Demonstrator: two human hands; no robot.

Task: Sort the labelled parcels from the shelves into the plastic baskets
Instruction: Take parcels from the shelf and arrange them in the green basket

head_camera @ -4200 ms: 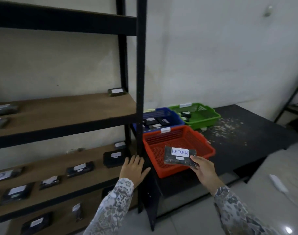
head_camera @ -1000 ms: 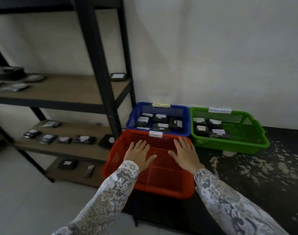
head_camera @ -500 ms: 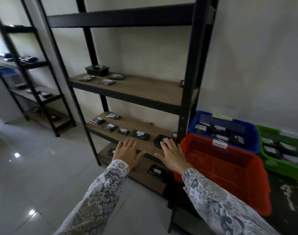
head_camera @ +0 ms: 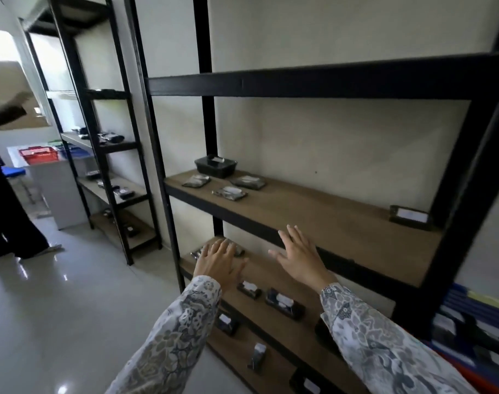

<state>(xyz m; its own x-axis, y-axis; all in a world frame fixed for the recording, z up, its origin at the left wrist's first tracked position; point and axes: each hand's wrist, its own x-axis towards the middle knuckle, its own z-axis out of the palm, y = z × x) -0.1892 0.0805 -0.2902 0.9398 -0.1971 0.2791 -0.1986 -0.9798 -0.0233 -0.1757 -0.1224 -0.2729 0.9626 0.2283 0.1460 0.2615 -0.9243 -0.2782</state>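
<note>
I face a black metal shelf unit [head_camera: 313, 81] with wooden boards. My left hand [head_camera: 218, 261] hovers open over the lower board, above small dark labelled parcels [head_camera: 284, 304]. My right hand [head_camera: 301, 255] is open, fingers spread, in front of the edge of the middle board [head_camera: 328, 220]. That board carries a black box [head_camera: 215, 165], flat dark parcels [head_camera: 230, 192] and one labelled parcel [head_camera: 410, 214] at its right end. Neither hand holds anything. The blue basket [head_camera: 478, 311] and the red basket's rim [head_camera: 481, 378] show at the far right edge.
A second shelf unit [head_camera: 112, 143] with more parcels stands to the left. Another person in dark clothes [head_camera: 4, 200] stands at the far left near a white table with a red basket [head_camera: 39, 155]. Shiny tiled floor [head_camera: 72, 308] lies below.
My view has swung left from the baskets to the shelves. Both empty hands have left the red basket and now hover before the shelf boards. The RETURN parcel is out of my right hand.
</note>
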